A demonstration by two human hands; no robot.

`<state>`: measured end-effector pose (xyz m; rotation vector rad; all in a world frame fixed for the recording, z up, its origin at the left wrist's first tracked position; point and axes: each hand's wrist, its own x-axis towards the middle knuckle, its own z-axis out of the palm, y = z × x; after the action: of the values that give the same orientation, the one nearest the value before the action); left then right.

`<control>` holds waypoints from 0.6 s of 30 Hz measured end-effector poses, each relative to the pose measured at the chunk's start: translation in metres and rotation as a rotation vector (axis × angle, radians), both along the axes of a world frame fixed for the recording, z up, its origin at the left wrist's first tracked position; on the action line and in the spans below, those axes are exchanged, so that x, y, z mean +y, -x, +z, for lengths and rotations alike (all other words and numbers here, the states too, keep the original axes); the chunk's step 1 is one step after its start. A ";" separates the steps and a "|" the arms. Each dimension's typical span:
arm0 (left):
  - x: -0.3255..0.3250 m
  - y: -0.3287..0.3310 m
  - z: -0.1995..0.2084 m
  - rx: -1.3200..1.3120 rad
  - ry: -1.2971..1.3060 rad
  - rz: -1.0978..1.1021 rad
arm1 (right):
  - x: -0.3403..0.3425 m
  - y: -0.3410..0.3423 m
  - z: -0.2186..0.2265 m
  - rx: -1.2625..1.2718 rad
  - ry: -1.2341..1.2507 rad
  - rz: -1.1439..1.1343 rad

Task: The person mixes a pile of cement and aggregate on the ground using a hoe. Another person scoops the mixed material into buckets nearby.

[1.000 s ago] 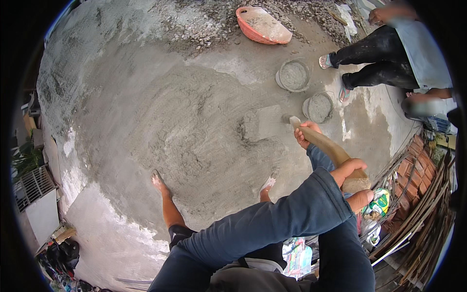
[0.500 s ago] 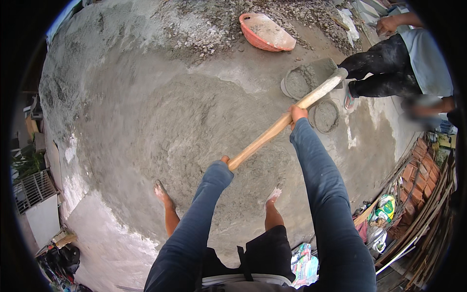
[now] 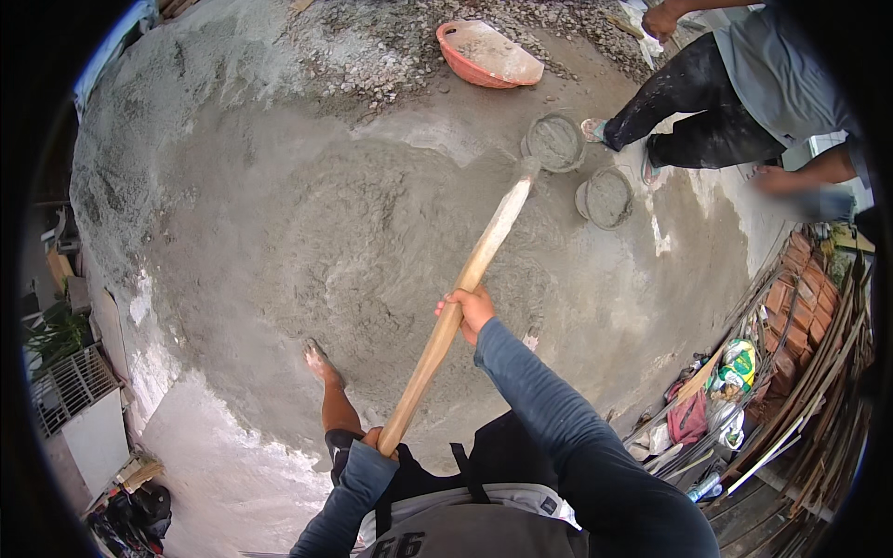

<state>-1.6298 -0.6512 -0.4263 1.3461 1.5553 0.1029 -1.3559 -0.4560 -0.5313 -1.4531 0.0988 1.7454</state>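
Both my hands are wrapped round the wooden handle of a long hoe (image 3: 450,324). My left hand (image 3: 379,441) grips the near end, low by my waist. Further up the shaft, my right hand (image 3: 472,311) is closed with the thumb side showing. The handle slants away to the upper right, its pale, cement-smeared far end just short of a bucket (image 3: 526,147) filled with grey mix. I cannot make out the blade now. Beneath the shaft spreads a wide patch of wet concrete (image 3: 339,228), rough and ridged, with my bare feet in it.
A second filled bucket (image 3: 583,199) stands close to the first. Beside them is a co-worker (image 3: 716,93) in dark trousers. An orange basin (image 3: 465,70) lies by the gravel (image 3: 372,60). Roof tiles (image 3: 800,298) and long rods (image 3: 828,391) are piled at the right.
The hoe has swung down and toward me, away from the buckets. My left hand has dropped to my waist; my right has moved left and nearer. The co-worker's near arm has moved.
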 end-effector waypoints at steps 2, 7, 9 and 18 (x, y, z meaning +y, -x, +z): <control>-0.027 0.008 0.026 0.004 -0.002 0.124 | -0.029 0.040 0.002 0.106 0.038 0.085; -0.026 -0.021 0.031 0.141 0.229 0.405 | -0.115 0.026 -0.001 0.275 -0.110 0.458; 0.002 -0.038 0.020 -0.043 0.440 0.721 | -0.128 -0.057 -0.011 0.088 -0.242 0.640; 0.098 -0.101 0.016 -0.260 0.473 0.960 | -0.441 -0.594 -0.092 -1.234 0.605 0.591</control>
<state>-1.5292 -0.5534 -0.4100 0.1403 1.7282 0.4481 -0.7621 -0.8972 -0.6235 -2.9912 -0.5435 0.9121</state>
